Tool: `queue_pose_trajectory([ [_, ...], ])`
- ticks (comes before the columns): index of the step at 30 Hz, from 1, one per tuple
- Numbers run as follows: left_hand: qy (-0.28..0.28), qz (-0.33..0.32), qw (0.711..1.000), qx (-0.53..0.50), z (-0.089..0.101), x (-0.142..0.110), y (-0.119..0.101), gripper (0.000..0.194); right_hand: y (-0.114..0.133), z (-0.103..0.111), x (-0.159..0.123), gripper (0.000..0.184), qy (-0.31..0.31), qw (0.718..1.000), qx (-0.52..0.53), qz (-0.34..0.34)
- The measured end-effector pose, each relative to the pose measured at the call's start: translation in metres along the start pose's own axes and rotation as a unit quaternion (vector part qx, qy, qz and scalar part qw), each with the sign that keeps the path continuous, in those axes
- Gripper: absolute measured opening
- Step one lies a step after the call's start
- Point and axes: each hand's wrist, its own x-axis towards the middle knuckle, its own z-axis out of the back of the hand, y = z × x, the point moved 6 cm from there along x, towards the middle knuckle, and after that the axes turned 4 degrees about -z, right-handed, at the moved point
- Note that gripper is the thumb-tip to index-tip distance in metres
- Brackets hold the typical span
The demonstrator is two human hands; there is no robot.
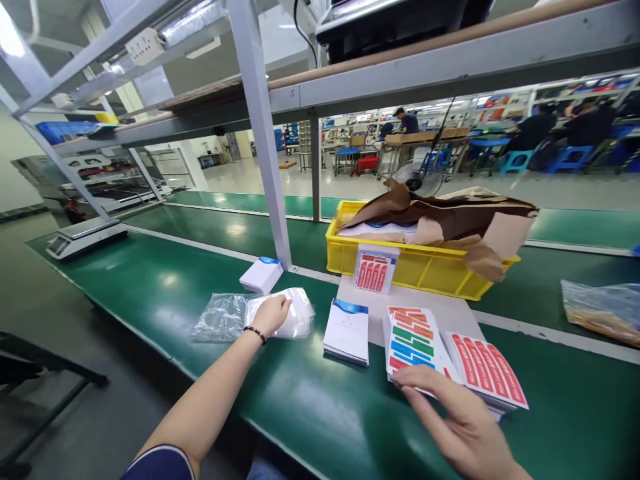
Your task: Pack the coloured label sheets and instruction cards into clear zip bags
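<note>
My left hand [271,313] rests on a stack of clear plastic bags [295,313] on the green table, fingers curled onto the top bag. My right hand [457,423] lies low on the right, fingers spread, its fingertips touching the near edge of a stack of multicoloured sticker sheets [413,340]. A stack of red sticker sheets [487,370] lies right beside it. Between my hands sits a pile of white booklets with a blue top edge [347,331]. A small white box [261,275] stands behind the bags.
A yellow crate [415,267] with brown paper and a red label card [373,272] sits behind the stickers. A metal post [263,133] rises mid-table. A scale [83,238] stands far left, a plastic bag [603,310] far right. People work in the background.
</note>
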Motion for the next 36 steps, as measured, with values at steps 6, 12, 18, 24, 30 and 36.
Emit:
queue_pose_trajectory([
  [6, 0.098, 0.047, 0.992, 0.070, -0.018, 0.006, 0.015, 0.024, -0.005, -0.072, -0.005, 0.015, 0.107, 0.991, 0.079, -0.022],
  [12, 0.097, -0.010, 0.995, 0.002, -0.017, -0.040, -0.015, 0.017, -0.039, -0.121, -0.025, 0.035, 0.198, 0.931, 0.221, -0.214],
  [18, 0.135, -0.046, 0.985, -0.102, -0.065, -0.125, -0.055, 0.022, -0.054, -0.143, -0.032, 0.049, 0.183, 0.879, 0.302, -0.321],
  [24, 0.140, -0.018, 0.946, -0.291, -0.097, -0.138, -0.077, 0.031, -0.044, -0.127, -0.034, 0.040, 0.129, 0.984, -0.068, -0.100],
  [30, 0.126, 0.093, 0.880, -0.448, -0.118, -0.129, -0.078, 0.033, -0.033, -0.119, -0.031, 0.039, 0.112, 0.989, -0.091, -0.034],
  [36, 0.090, 0.025, 0.914, -0.394, -0.107, -0.135, -0.081, 0.026, -0.027, -0.106, -0.021, 0.018, 0.141, 0.983, 0.044, -0.104],
])
